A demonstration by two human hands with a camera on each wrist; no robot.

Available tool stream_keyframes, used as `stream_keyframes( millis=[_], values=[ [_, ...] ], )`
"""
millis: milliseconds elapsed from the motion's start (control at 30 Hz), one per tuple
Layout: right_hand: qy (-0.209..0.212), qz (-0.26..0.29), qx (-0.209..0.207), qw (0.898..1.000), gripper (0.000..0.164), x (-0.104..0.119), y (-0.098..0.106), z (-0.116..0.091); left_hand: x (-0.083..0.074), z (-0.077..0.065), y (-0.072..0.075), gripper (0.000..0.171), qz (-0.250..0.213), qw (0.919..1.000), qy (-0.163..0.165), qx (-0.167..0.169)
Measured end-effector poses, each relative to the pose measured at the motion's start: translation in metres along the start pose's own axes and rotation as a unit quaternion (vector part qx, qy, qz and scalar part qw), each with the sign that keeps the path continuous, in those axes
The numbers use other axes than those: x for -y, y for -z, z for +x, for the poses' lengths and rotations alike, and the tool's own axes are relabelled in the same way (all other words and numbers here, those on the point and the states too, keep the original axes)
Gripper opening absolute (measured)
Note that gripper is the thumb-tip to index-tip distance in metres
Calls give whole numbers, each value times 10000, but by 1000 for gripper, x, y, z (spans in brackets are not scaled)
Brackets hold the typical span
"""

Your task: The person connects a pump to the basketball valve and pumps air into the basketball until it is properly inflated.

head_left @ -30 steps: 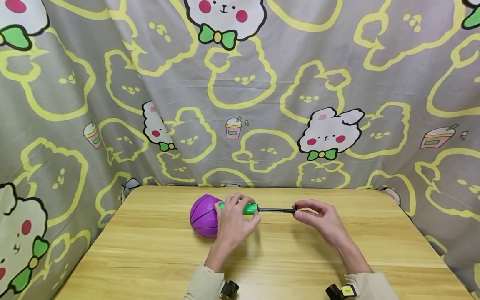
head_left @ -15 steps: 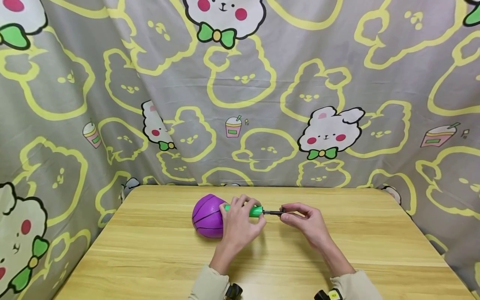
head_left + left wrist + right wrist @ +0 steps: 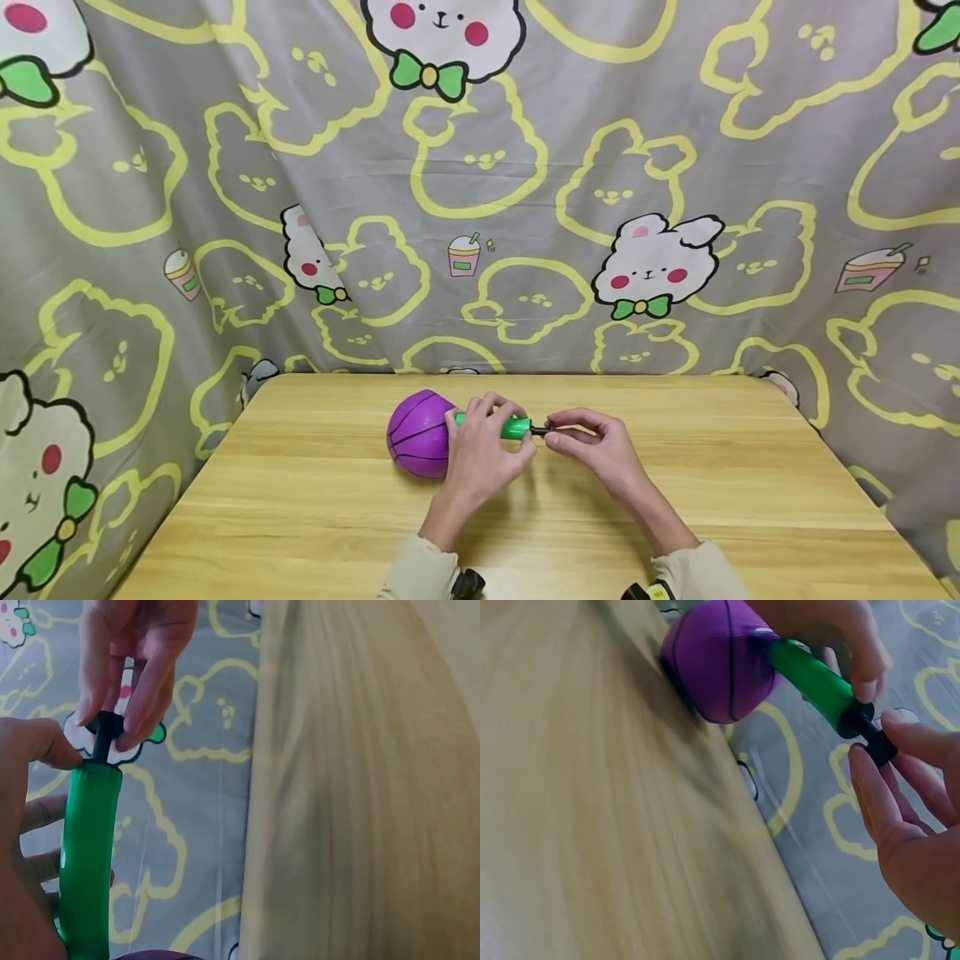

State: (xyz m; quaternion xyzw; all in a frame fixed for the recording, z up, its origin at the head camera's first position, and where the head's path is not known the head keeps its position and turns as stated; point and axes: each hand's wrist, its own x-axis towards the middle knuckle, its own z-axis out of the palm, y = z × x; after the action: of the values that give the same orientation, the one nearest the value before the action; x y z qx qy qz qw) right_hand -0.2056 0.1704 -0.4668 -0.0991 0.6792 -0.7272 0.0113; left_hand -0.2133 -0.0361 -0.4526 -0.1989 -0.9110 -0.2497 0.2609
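Observation:
A purple ball with black seam lines (image 3: 417,435) rests on the table, its upper side a little misshapen. My left hand (image 3: 482,454) grips the green barrel of a hand pump (image 3: 516,428), which lies level with one end against the ball. In the right wrist view the pump's far end (image 3: 810,679) meets the purple ball (image 3: 718,660). My right hand (image 3: 596,450) pinches the black handle (image 3: 880,748) between thumb and fingers. Only a short length of black rod (image 3: 102,746) shows between handle and barrel in the left wrist view.
The wooden table (image 3: 315,533) stretches out around both hands. Behind it and at both sides hangs a grey curtain (image 3: 517,208) with yellow outlines and rabbit prints, close to the table's back edge.
My right hand has moved left, pushing the pump's rod into the barrel until only a short piece shows. My left hand, the pump barrel and the ball have shifted slightly right.

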Motion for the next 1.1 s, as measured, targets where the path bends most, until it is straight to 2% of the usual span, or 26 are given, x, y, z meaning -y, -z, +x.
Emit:
stream_keyframes(
  millis=[167, 467, 600, 800, 1100],
  values=[
    [-90, -176, 42, 9998, 45, 3, 9, 0, 7, 1, 5, 17, -93, 9997, 189, 83],
    [-27, -262, 54, 9996, 42, 10, 41, -2, 20, 4, 12, 16, -152, 9991, 322, -224],
    [22, -326, 153, 9993, 42, 16, 52, -3, 23, 5, 16, 17, -171, 9991, 377, -117],
    [-25, -392, 259, 9989, 40, 21, 57, -5, 23, 5, 18, 17, -177, 9990, 410, 72],
    [140, -486, 40, 9987, 41, 15, 55, -2, 16, 5, 15, 17, -342, 9987, 321, -211]
  ],
)
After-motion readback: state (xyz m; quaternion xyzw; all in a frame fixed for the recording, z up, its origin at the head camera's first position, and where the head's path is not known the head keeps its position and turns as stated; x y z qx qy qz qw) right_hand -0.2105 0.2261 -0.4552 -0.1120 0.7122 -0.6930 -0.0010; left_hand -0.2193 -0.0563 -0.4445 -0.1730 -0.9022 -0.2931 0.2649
